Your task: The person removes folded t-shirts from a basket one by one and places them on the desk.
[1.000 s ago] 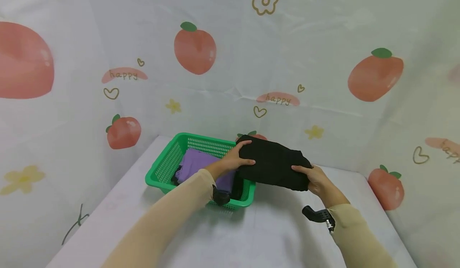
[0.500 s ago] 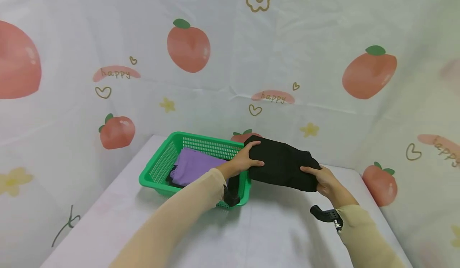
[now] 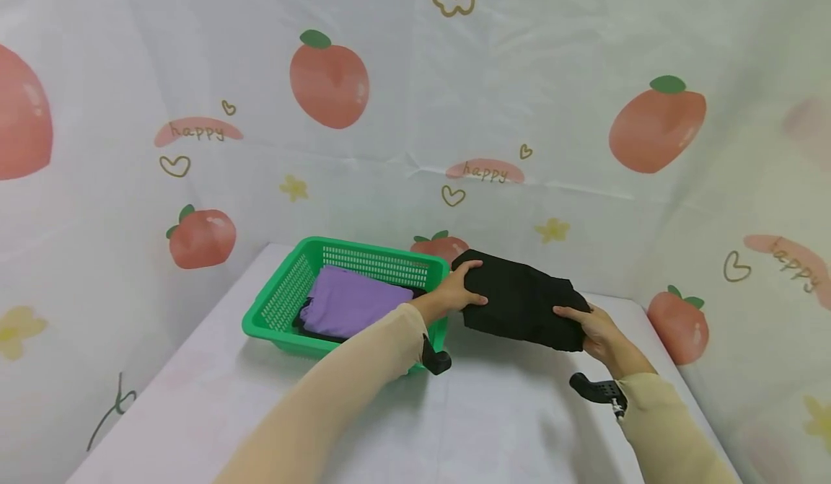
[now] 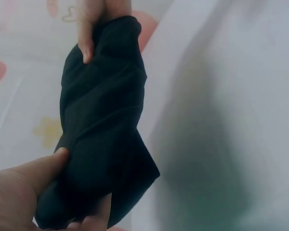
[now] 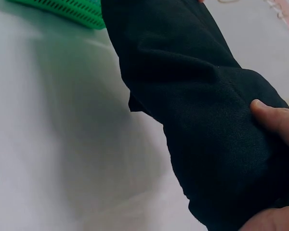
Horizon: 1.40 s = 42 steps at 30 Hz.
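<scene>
A folded piece of black cloth (image 3: 519, 298) is held up between both hands, above the table to the right of the basket. My left hand (image 3: 454, 289) grips its left end, thumb on the near face. At the other end my right hand (image 3: 600, 332) pinches the cloth, with the thumb on top and the fingers hidden behind. In the left wrist view the black cloth (image 4: 103, 110) is creased, and one corner sticks out at the side. Its smooth face and a fold line show in the right wrist view, where the right thumb (image 5: 274, 118) presses on it.
A green plastic basket (image 3: 279, 289) with perforated walls stands left of the cloth. Inside lies a folded purple cloth (image 3: 353, 300) over something black. The white table (image 3: 493, 419) meets a fruit-printed curtain (image 3: 389, 145) at the back and sides.
Both hands have carried the black cloth to the right, away from the basket, so more of the purple cloth shows. The head view has turned slightly too. Both grips stay the same.
</scene>
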{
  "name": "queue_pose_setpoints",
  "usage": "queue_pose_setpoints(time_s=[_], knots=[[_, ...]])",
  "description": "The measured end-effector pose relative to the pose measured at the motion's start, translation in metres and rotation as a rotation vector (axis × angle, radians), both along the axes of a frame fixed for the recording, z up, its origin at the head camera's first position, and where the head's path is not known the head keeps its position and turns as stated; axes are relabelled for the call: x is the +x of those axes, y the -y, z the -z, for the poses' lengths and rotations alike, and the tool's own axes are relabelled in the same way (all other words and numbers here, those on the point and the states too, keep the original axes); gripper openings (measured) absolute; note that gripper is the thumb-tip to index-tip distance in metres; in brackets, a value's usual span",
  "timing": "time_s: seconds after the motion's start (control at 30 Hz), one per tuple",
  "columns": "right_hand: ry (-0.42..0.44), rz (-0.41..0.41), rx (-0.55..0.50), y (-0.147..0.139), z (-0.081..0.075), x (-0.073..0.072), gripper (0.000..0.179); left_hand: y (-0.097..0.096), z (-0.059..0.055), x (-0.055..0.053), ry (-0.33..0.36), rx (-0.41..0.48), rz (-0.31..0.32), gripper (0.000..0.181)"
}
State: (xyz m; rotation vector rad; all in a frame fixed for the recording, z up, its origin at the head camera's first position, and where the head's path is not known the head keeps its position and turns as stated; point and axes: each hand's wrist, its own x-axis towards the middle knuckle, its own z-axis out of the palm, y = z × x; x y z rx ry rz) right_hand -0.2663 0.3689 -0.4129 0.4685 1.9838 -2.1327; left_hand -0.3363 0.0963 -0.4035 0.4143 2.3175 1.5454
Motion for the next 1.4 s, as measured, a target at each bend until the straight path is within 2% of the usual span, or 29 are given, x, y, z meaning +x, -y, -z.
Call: queue_pose_setpoints(time_s=[0.17, 0.33, 0.6, 0.73, 0.93, 1.17, 1.4], knots=[[-0.003, 0.004, 0.034, -0.011, 0.004, 0.001, 0.081, -0.016, 0.007, 0.001, -0.001, -0.011, -0.032, 0.076], [-0.02, 0.018, 0.043, -0.019, 0.009, 0.001, 0.079, -0.029, 0.012, 0.004, 0.007, -0.012, -0.065, 0.075], [-0.026, 0.031, 0.075, -0.023, 0.023, 0.001, 0.084, -0.034, 0.023, 0.005, 0.017, -0.013, -0.13, 0.071], [-0.029, 0.05, 0.09, -0.024, 0.029, 0.001, 0.086, -0.038, 0.028, 0.007, 0.029, -0.002, -0.14, 0.071], [0.007, 0.071, 0.116, -0.024, 0.036, -0.002, 0.093, -0.044, 0.038, 0.011, 0.037, 0.043, -0.192, 0.069], [0.023, 0.085, 0.135, -0.024, 0.046, -0.001, 0.091, -0.056, 0.052, 0.013, 0.06, 0.034, -0.287, 0.07], [-0.01, 0.068, 0.166, -0.023, 0.056, -0.001, 0.081, -0.054, 0.05, 0.017, 0.078, -0.001, -0.287, 0.073]])
